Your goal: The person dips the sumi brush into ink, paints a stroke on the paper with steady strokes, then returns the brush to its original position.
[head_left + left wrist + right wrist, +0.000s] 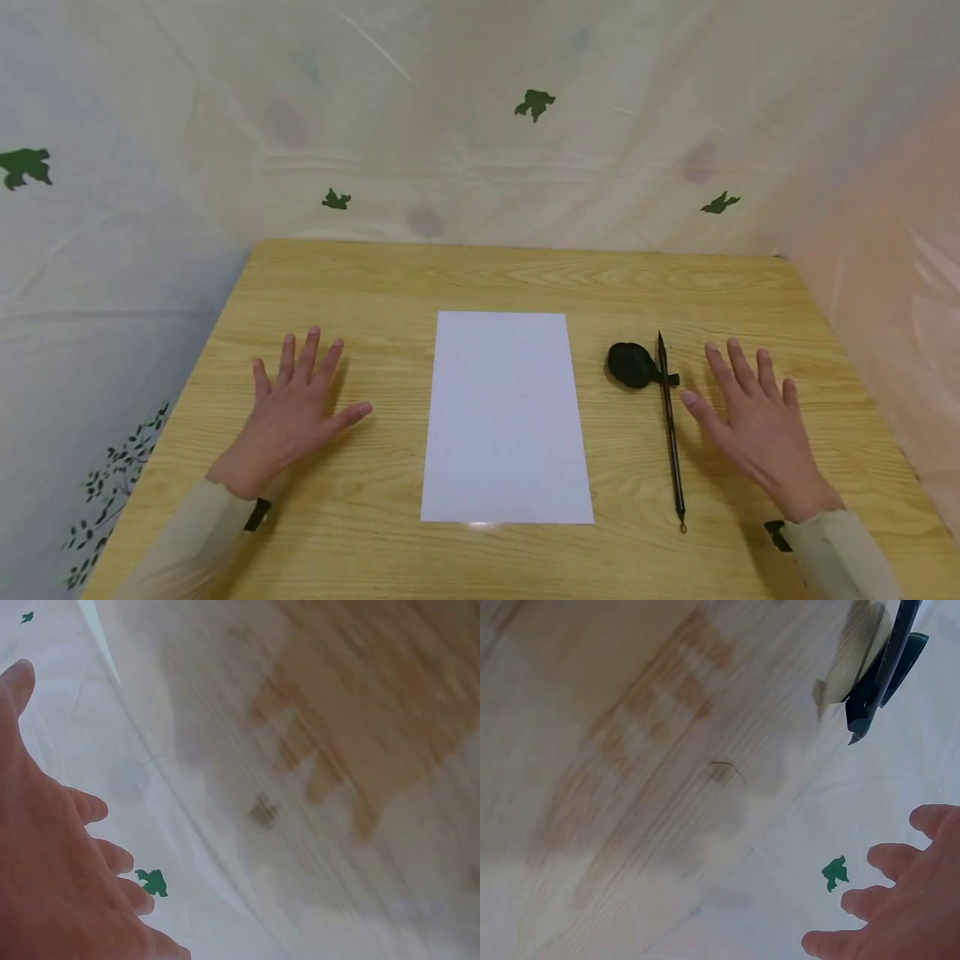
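A white sheet of paper lies upright in the middle of the wooden table. To its right is a small round black dish with a short handle. Across that handle rests a dark writing brush, its pointed tip away from me and a hanging loop at the near end. My left hand is spread palm down left of the paper, holding nothing. Right of the brush, my right hand is spread the same way, its thumb nearest the brush handle. In the right wrist view the brush overlaps the dish.
The wooden table ends at a pale cloth backdrop with green leaf-like marks behind. Cloth also hangs along the left and right sides. Dark straps show at both sleeve cuffs.
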`<state>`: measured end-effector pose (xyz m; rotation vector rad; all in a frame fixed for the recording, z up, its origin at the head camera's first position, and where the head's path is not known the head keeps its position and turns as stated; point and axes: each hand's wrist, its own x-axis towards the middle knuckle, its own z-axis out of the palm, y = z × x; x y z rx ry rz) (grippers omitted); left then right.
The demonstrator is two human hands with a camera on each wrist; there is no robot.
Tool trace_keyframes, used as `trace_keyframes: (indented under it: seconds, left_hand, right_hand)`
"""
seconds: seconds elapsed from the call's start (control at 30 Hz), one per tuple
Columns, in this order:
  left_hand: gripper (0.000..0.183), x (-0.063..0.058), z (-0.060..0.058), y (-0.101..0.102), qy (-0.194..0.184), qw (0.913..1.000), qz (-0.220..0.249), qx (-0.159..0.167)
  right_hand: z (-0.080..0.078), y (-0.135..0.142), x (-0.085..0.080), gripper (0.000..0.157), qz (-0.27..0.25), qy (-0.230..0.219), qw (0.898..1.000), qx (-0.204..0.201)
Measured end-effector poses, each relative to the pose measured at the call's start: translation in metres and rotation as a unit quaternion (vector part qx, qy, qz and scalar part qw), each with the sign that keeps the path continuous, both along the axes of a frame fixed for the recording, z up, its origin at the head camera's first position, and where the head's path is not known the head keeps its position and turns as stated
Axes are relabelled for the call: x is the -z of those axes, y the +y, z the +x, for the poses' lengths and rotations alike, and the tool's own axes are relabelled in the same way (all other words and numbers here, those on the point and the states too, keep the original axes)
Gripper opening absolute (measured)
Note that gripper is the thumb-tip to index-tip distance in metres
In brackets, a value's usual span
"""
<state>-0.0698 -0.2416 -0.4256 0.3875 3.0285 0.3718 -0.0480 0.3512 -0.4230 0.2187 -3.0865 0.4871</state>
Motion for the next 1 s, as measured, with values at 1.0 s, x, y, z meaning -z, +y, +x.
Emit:
trace_keyframes:
  seconds: [1.0]
  left_hand:
    - [0.08,-0.01,-0.015,0.041,-0.015,0.9869,0.061,0.149]
  right_hand:
    - [0.008,-0.003,-0.008,0.076,-0.023,0.006,0.999,-0.047]
